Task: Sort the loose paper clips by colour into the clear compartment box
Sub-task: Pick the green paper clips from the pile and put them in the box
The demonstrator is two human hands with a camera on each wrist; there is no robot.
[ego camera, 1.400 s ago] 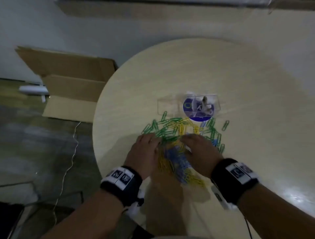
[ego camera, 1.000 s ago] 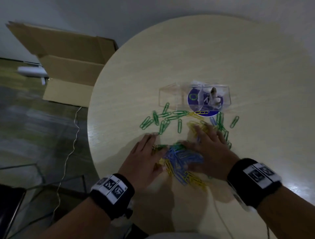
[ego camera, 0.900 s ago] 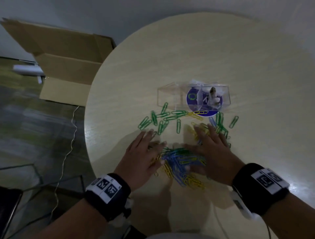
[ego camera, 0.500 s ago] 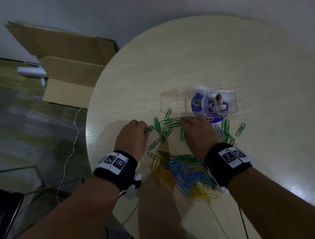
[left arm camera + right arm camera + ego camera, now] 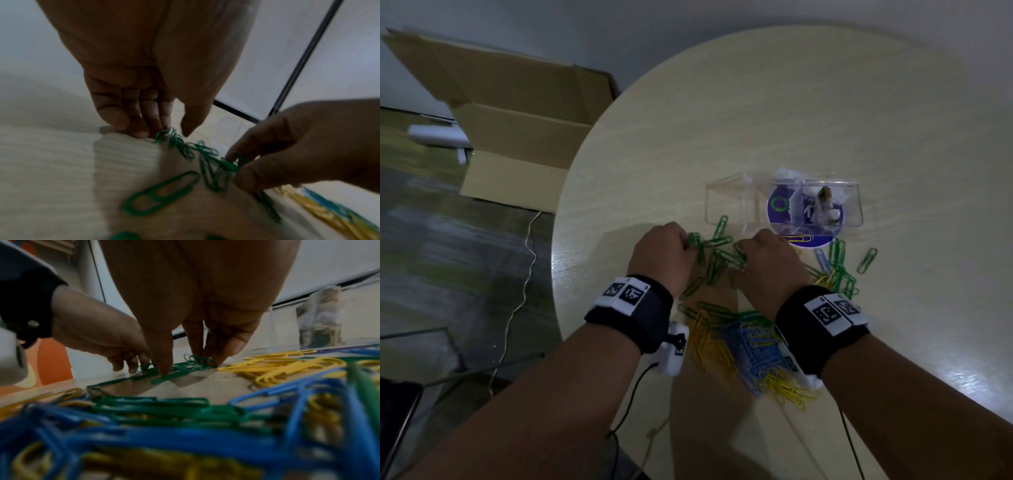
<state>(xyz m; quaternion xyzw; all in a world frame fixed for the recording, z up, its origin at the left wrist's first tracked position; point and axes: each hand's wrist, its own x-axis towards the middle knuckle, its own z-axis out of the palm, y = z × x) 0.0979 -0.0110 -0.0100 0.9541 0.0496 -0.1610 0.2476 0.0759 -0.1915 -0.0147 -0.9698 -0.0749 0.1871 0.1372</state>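
Loose green paper clips (image 5: 717, 255) lie between my two hands, just in front of the clear compartment box (image 5: 726, 202). My left hand (image 5: 688, 245) has its fingers curled and pinches green clips (image 5: 164, 135) against the thumb. My right hand (image 5: 740, 253) pinches a bunch of green clips (image 5: 234, 164) between thumb and fingers (image 5: 197, 344). A mixed pile of blue and yellow clips (image 5: 746, 349) lies under my wrists, close to the right wrist camera (image 5: 185, 443). The box's right compartment holds small pale items (image 5: 825, 205).
More green, yellow and blue clips (image 5: 837, 270) are scattered right of my right hand, one green clip (image 5: 867, 260) apart. A purple round label (image 5: 780, 209) shows beneath the box. An open cardboard box (image 5: 517, 137) stands on the floor beyond the table's left edge (image 5: 558, 246).
Both hands left the blue and yellow pile and moved forward to the green clips by the box. Their flat fingers have curled and closed on green clips.
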